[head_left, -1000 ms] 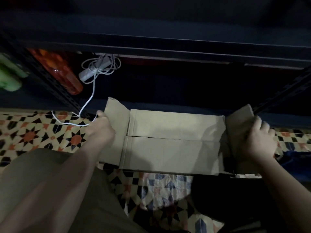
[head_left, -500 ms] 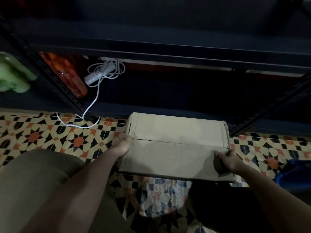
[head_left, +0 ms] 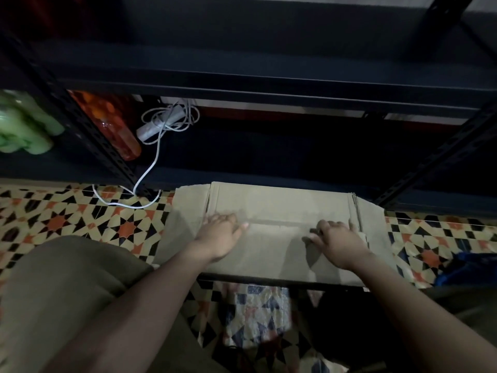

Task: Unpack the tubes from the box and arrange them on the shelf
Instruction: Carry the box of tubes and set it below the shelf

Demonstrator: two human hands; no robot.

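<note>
A brown cardboard box (head_left: 279, 203) stands on the patterned floor in front of a dark metal shelf (head_left: 269, 84). Its two long top flaps are closed and meet at a seam across the middle, and the short side flaps stick out left and right. My left hand (head_left: 220, 235) lies on the near flap with straight fingers reaching the seam. My right hand (head_left: 334, 239) sits on the same flap near the right end, its fingers bent and hooked at the seam edge. No tubes are visible.
Green bottles (head_left: 24, 130) and an orange bottle (head_left: 113, 125) lie on the low shelf at left, beside a white power strip (head_left: 161, 125) whose cable trails onto the floor. Perforated uprights (head_left: 430, 162) frame the shelf bay. A blue object (head_left: 470, 265) lies at right, and my knee (head_left: 53, 292) at left.
Both hands left the side flaps and the box's sides and moved onto the top at the seam. The side flaps now stick out again.
</note>
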